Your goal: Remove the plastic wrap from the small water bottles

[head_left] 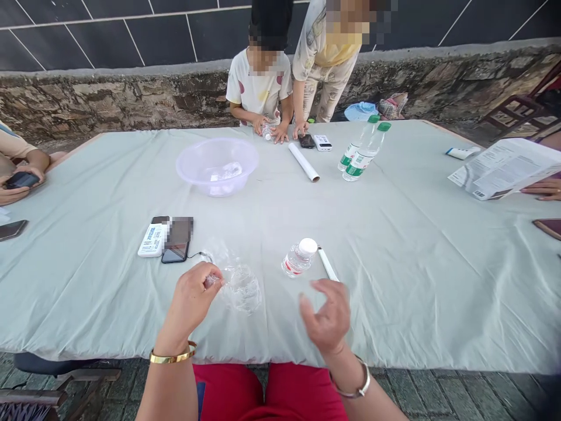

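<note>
My left hand (195, 298) pinches the edge of a crumpled clear plastic bag (243, 289), which spreads over the cloth to its right. My right hand (328, 316) hovers with curled fingers apart and nothing in it, slightly blurred. Just beyond it stands a small clear bottle (293, 264) with a white cap and red print on its label. A slim white stick-like object (328, 264) lies beside the bottle, its near end hidden by my right hand. Left of the bag, a phone (176, 248) rests against a white power bank (151, 241).
A purple translucent basin (184, 169) holds clear plastic packaging. Behind it are a white roll (303, 162) and two green-capped water bottles (363, 153). Two people stand across the table, one touching a small bottle (266, 132). People sit at both sides; the right one holds a paper sheet (508, 166).
</note>
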{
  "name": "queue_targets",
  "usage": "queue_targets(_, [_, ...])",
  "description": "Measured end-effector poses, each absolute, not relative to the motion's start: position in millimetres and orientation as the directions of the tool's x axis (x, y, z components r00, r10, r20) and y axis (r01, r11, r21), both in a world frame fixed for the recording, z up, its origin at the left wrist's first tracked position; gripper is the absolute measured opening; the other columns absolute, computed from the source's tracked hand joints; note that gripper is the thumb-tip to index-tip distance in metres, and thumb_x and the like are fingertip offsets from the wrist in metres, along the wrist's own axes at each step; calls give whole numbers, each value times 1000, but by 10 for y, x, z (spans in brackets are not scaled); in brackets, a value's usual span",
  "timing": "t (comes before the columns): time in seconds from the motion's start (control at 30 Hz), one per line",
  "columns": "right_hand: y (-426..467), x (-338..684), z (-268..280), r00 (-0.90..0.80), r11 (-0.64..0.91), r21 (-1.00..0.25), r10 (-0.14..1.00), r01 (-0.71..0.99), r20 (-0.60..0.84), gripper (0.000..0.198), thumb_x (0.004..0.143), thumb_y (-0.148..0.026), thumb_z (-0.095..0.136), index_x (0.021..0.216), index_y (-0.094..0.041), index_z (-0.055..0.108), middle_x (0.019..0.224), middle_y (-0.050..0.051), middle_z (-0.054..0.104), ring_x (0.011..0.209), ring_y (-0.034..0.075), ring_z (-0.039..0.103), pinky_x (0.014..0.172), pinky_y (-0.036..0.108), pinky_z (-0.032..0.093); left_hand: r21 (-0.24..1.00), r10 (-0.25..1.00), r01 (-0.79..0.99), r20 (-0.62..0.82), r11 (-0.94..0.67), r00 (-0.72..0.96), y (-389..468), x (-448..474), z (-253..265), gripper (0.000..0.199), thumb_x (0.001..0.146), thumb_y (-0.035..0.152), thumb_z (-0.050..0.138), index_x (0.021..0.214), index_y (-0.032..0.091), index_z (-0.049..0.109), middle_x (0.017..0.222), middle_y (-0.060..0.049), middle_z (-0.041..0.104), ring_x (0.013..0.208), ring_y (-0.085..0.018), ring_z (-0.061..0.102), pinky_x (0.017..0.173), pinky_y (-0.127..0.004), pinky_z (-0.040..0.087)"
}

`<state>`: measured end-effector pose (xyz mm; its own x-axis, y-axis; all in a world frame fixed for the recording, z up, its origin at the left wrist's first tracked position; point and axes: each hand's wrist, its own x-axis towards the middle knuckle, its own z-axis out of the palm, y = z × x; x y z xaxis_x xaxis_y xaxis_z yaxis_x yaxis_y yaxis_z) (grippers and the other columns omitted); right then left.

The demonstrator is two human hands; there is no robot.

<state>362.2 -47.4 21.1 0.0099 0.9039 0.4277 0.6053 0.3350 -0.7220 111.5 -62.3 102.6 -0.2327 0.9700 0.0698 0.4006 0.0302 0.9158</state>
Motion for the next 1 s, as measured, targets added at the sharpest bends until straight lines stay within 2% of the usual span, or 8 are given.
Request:
queue_targets(0.17, [-386,2922,561,-695,553,-792,676,258,245,111,56,-55,79,146,-19,22,133,16,50,130,30,41,109,50,28,978,973,54,-205,200,107,-801,1260,1240,14,63,25,78,65,21,65,56,-1,58,46,-15,54,43,-27,44])
queue_targets(0.3, [-206,2845,514,-836,140,-983,549,122,-26,50,74,-36,65,121,-19,54,81,-2,62,79,16,62,77,29,49,916,982,-355,-186,186,35,-797,1195,1157,28,53,29,86,62,19,62,59,-1,58,44,-15,56,42,-30,50])
queue_targets(0.4, [-261,2971,471,-790,-35,-975,580,219,-198,21,82,-26,49,96,-17,60,63,-5,50,56,11,52,56,22,43,873,935,-487,-175,3,-308,-666,1225,979,29,53,27,86,67,19,61,67,0,61,59,-14,63,58,-29,57])
queue_targets(0.53, [-405,3065,679,-727,334,-812,669,479,-154,6,73,-15,52,69,-18,55,65,-3,51,59,11,47,58,24,37,985,807,-101,54,-140,-588,-529,1403,743,15,65,22,77,77,21,68,83,-3,69,85,-19,66,84,-35,53])
queue_targets(0.63, [-417,3130,916,-732,436,-770,679,465,-57,10,67,-9,50,66,-19,50,73,0,56,66,13,50,62,25,38,967,876,228,203,-111,-437,-524,1435,677,8,69,19,70,74,23,73,87,-5,71,89,-21,64,86,-35,49])
queue_targets(0.77, [-290,3179,1014,-571,71,-987,821,145,-25,14,72,-11,44,80,-21,51,73,-2,59,63,11,56,60,24,44,957,964,291,74,4,-257,-575,1322,773,10,71,18,64,74,22,73,83,-5,71,83,-21,62,77,-31,48])
queue_targets(0.87, [-203,3076,858,-278,-60,-995,960,-76,-37,17,75,-14,42,89,-21,50,69,-5,57,51,10,53,53,23,46,975,980,163,-125,150,-152,-613,1276,872,10,72,20,64,78,20,72,77,-3,68,71,-16,59,64,-26,46])
queue_targets(1.0, [-274,2852,538,-69,18,-1000,997,5,18,13,80,-20,46,91,-21,53,68,-3,58,57,12,56,56,25,47,887,955,-405,-281,222,-91,-611,1360,865,14,66,27,73,73,18,65,68,1,59,54,-9,50,51,-20,41])
